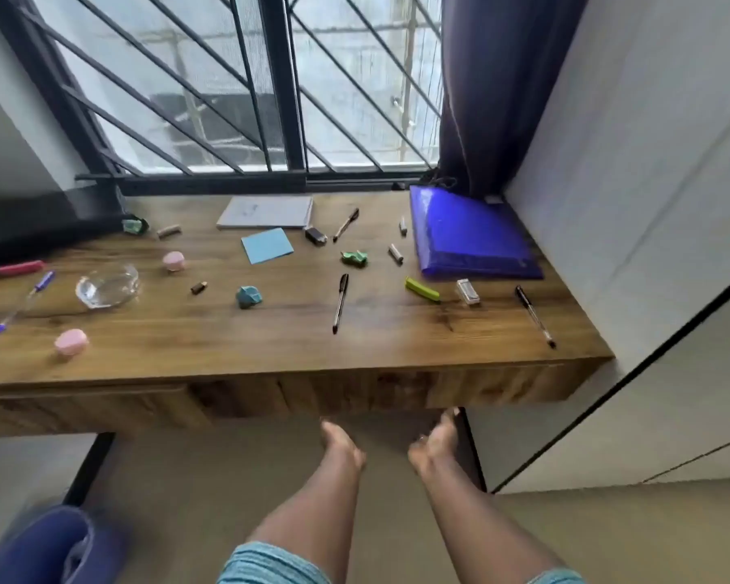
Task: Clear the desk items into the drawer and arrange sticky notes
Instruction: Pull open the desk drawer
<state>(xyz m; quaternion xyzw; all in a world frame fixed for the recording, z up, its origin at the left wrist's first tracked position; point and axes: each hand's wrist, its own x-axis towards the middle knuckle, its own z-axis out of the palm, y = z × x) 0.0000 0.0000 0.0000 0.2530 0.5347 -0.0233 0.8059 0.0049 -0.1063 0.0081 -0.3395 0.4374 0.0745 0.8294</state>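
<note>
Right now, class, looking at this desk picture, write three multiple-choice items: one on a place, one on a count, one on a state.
1. Where does the shiny blue plastic folder lie?
A. the wooden desk's far right corner
B. the floor
C. beside the clear glass bowl

2. How many round pink lidded pots show?
A. one
B. two
C. four

3. The drawer front is:
A. pulled fully out
B. removed
C. closed

Answers: 1 A, the folder lies by the curtain and wall. 2 B, one behind the bowl, one near the front edge. 3 C, it sits flush while both hands reach under it.
</note>
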